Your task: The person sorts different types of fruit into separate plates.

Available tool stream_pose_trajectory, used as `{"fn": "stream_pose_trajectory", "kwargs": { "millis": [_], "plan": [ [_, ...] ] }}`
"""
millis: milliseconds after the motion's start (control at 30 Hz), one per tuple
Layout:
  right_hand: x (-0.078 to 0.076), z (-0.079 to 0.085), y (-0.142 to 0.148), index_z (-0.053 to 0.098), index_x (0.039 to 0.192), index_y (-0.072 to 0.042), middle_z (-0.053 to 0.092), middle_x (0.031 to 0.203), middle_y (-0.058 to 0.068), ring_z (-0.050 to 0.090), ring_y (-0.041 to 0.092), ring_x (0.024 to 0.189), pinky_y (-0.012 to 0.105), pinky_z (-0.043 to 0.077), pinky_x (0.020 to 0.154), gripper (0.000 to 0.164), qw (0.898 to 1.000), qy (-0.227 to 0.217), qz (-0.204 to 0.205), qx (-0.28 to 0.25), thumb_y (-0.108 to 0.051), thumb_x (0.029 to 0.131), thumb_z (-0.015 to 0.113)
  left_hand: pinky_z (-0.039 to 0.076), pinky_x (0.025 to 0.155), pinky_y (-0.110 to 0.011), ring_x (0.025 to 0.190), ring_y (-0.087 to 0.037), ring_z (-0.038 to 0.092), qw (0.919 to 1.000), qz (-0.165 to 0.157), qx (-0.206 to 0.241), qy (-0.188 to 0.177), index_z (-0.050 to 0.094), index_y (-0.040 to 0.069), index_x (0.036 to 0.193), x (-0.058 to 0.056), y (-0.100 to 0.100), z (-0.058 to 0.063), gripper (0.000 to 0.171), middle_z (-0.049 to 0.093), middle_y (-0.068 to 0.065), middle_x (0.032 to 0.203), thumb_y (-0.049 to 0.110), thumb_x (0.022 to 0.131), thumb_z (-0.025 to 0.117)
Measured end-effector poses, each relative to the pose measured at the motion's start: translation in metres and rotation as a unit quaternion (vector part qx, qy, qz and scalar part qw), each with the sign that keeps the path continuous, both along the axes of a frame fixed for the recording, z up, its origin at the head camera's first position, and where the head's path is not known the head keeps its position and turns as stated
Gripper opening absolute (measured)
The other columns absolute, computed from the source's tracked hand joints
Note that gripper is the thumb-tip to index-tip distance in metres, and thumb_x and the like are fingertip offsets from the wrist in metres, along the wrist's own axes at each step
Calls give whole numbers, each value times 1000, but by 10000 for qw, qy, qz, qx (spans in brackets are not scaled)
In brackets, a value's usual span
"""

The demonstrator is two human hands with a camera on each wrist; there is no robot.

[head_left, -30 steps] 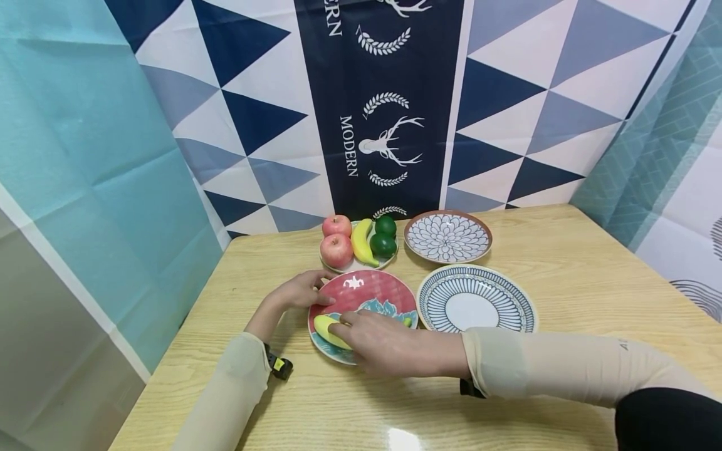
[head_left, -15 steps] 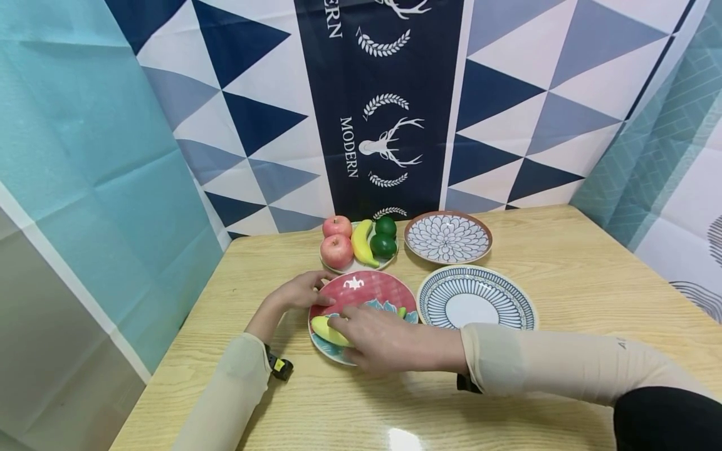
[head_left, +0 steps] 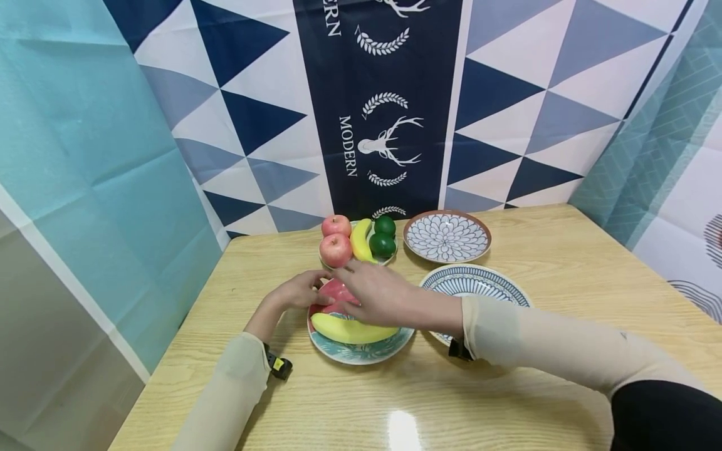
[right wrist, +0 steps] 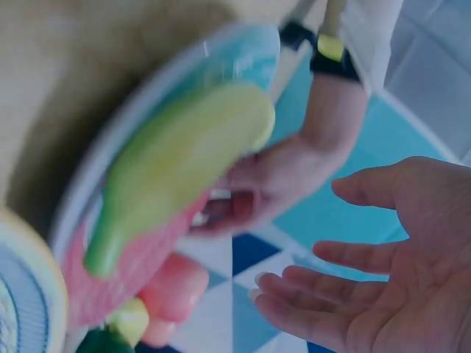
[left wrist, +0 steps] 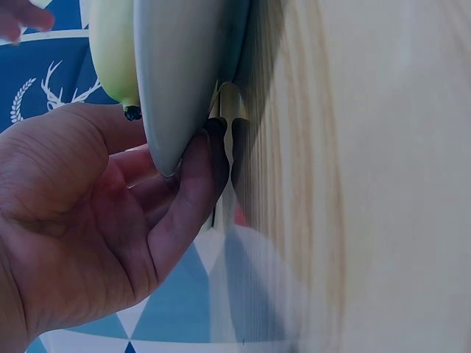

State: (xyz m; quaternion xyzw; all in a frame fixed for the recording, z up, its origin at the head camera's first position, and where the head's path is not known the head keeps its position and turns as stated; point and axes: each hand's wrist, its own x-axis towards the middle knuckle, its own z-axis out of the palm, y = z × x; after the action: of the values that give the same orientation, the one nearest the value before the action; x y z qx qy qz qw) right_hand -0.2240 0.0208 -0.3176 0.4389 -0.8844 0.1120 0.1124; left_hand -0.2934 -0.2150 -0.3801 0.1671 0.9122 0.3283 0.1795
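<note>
A yellow banana (head_left: 355, 330) with a greenish end lies across a red and teal plate (head_left: 358, 357) in the head view. At the plate's left rim my left hand (head_left: 301, 291) holds the edge, thumb above and fingers below, as the left wrist view shows with the plate's pale underside (left wrist: 176, 66). My right hand (head_left: 378, 294) is over the plate's far side, apart from the banana. Its fingers are spread and relaxed with nothing between them in the right wrist view, where the banana (right wrist: 176, 154) lies beside the hand (right wrist: 390, 272).
Behind the red plate, a small plate (head_left: 390, 260) bears two apples (head_left: 336, 250), another banana (head_left: 361, 241) and two dark green fruits (head_left: 383, 244). To the right are a brown-rimmed flower-patterned plate (head_left: 447, 237) and a blue-and-white plate (head_left: 479, 279), partly hidden by my right arm.
My right hand has let go of the banana, leaving it on the plate, and has moved up and away toward the fruit at the back. The left hand stays at the rim.
</note>
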Motion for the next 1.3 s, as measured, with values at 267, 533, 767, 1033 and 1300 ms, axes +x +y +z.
{"fn": "stream_pose_trajectory", "kwargs": {
  "millis": [267, 533, 767, 1033, 1300],
  "plan": [
    [-41, 21, -1, 60, 132, -5, 63, 100, 7, 61, 23, 83, 36, 56, 72, 45, 9976, -164, -661, -135, -30, 97, 75, 50, 95, -43, 107, -26, 58, 9997, 230, -2, -86, 59, 12, 147, 0, -2, -1, 52, 65, -8, 118, 18, 98, 76],
    [-80, 28, -9, 56, 144, 0, 64, 123, 17, 63, 30, 105, 45, 57, 90, 59, 9900, -514, -1279, -298, -32, 98, 74, 51, 95, -43, 107, -26, 59, 9995, 253, 43, -182, 60, 12, 146, 1, -3, -2, 53, 66, -8, 117, 18, 97, 77],
    [-119, 28, -20, 57, 140, 1, 62, 121, 19, 64, 35, 105, 49, 56, 91, 54, 9834, -597, -1688, -298, -31, 98, 70, 52, 93, -41, 106, -25, 60, 9996, 211, 34, -160, 59, 10, 146, -2, -4, -4, 54, 66, -9, 117, 18, 96, 78],
    [-154, 17, -28, 51, 145, 1, 58, 131, 22, 62, 36, 110, 50, 55, 95, 61, 9669, -1109, -2293, -124, -29, 96, 69, 52, 95, -43, 106, -26, 60, 9995, 219, 71, -230, 60, 11, 145, -1, -3, -5, 52, 66, -9, 116, 17, 97, 77],
    [-176, 8, -28, 45, 151, 2, 51, 142, 25, 60, 38, 120, 52, 52, 103, 69, 9573, -1313, -2575, 33, -33, 97, 69, 50, 98, -46, 107, -27, 58, 9992, 306, 53, -249, 61, 15, 144, -3, -1, -3, 51, 65, -9, 117, 20, 97, 77]
  ]
}}
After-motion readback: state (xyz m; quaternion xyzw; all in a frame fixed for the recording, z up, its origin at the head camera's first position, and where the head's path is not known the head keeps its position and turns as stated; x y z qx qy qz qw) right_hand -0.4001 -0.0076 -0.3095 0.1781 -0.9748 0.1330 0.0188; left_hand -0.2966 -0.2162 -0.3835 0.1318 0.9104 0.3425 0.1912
